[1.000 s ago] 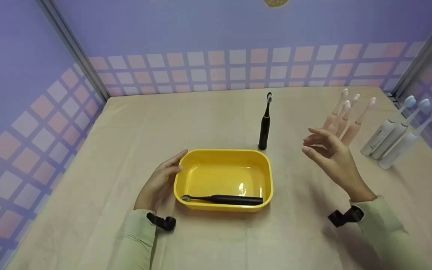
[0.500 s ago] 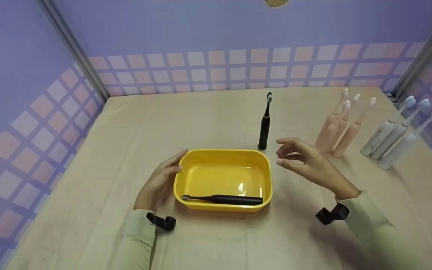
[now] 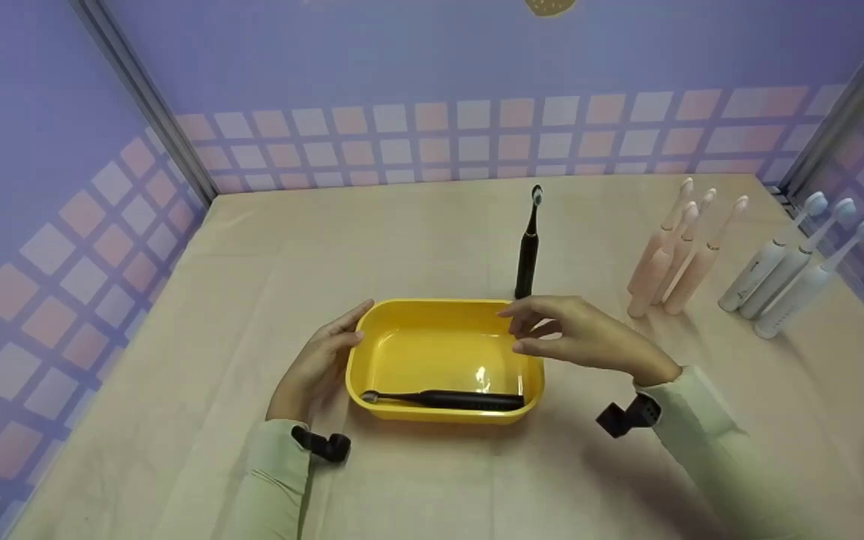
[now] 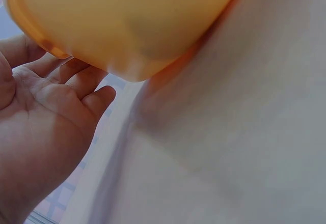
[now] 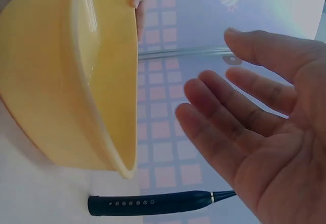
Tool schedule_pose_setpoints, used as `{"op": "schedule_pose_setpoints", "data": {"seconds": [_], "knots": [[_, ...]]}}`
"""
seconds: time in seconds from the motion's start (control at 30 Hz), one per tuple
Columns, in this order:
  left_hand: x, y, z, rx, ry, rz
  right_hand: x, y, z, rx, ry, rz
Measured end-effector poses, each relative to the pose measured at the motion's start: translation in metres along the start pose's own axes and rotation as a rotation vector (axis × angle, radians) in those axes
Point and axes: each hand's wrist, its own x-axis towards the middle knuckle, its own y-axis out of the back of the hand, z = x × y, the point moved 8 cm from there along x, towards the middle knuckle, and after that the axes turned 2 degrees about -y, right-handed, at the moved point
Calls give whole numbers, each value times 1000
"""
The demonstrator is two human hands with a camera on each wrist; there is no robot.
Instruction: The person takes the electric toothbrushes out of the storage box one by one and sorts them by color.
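In the head view my left hand [image 3: 319, 364] grips the left side of a yellow rectangular box [image 3: 355, 367], thumb at the rim. The left wrist view shows its fingers [image 4: 94, 101] against the outside of the yellow box [image 4: 132, 25]. My right hand [image 3: 582, 337] holds nothing; it hovers over the box's right end with fingers loosely bent. A black electric toothbrush [image 3: 443, 400] lies inside along the near wall. Another black toothbrush [image 3: 527, 259] stands upright behind the box's right corner; in the right wrist view this toothbrush [image 5: 153, 203] is below my right hand [image 5: 265, 117].
Several pink electric toothbrushes [image 3: 691, 277] stand upright at the right of the table [image 3: 289, 247]. White-grey toothbrushes [image 3: 792, 304] stand farther right. Patterned purple walls [image 3: 432, 60] enclose the back and sides.
My right hand has moved left from in front of the pink toothbrushes to above the box's right end. The left hand stays on the box.
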Motion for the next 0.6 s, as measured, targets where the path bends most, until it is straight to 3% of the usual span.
{"op": "schedule_pose_setpoints", "data": {"seconds": [0.23, 0.6], "knots": [[0, 3, -2, 41, 20, 53, 13, -18, -8, -75, -17, -188], [1, 1, 0, 47, -1, 13, 32, -46, -11, -189, -35, -425]]}}
